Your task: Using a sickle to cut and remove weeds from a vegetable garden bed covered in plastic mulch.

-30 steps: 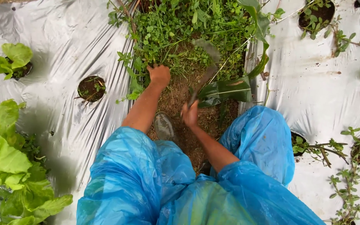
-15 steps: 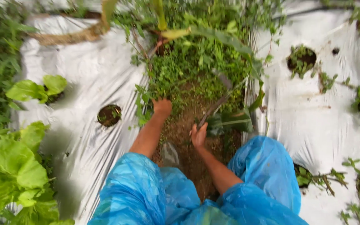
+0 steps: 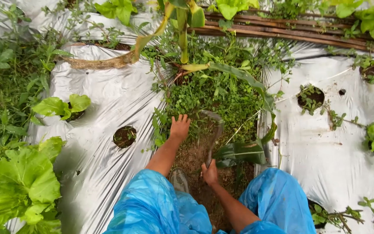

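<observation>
My left hand (image 3: 180,127) reaches forward with fingers spread over the low green weeds (image 3: 208,93) in the furrow between two sheets of silver plastic mulch. My right hand (image 3: 210,173) grips the handle of a curved sickle (image 3: 214,130), whose blade arcs up and left toward the weeds, close to my left hand. Bare brown soil (image 3: 193,158) lies between my hands. Blue plastic rain trousers (image 3: 152,208) cover my knees at the bottom.
Silver mulch sheet (image 3: 109,99) on the left has planting holes and leafy green plants (image 3: 20,182). Another mulch sheet (image 3: 325,147) on the right holds small seedlings. A long banana-like leaf (image 3: 239,76) droops across the furrow. Bamboo poles (image 3: 291,32) lie at the back.
The view has tilted up and shows more of the bed ahead. My left hand has opened over the weeds. The sickle blade now curves closer to it.
</observation>
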